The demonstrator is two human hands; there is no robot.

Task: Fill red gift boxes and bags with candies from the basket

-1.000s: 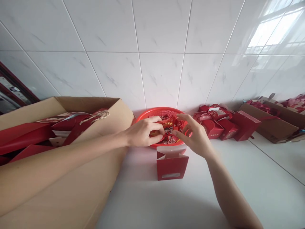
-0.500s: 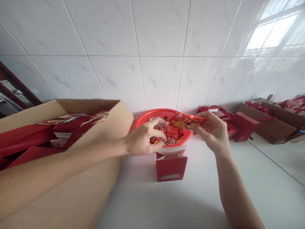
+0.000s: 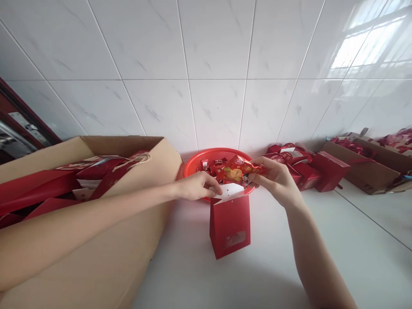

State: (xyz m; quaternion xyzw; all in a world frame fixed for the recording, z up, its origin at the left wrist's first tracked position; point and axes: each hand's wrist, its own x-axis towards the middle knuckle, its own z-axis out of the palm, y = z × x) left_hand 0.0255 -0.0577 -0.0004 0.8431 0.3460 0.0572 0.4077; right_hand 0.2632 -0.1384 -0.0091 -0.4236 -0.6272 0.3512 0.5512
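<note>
A red paper gift box (image 3: 230,227) with a small window stands upright on the white tabletop, its top flaps raised and one white inner flap showing. My left hand (image 3: 196,186) is closed, fingertips pinching the edge of that flap. Between the thumb and fingers of my right hand (image 3: 277,178) is a shiny red snack packet (image 3: 236,169) with a yellow picture. The packet hangs over the red plastic basket (image 3: 189,165), just behind the box. Small red-wrapped sweets (image 3: 212,167) lie in the basket, partly hidden by my hands and the packet.
At the left stands a large cardboard box (image 3: 128,227) holding red gift boxes (image 3: 38,189). More red boxes (image 3: 330,169) sit at the right, beside a cardboard carton (image 3: 360,171) with red ribbon-like items. A tiled wall (image 3: 219,111) rises behind.
My left hand has left the basket and come forward onto the gift box's flap. The box is turned slightly and its flap raised. The packet has shifted left and down in my right hand.
</note>
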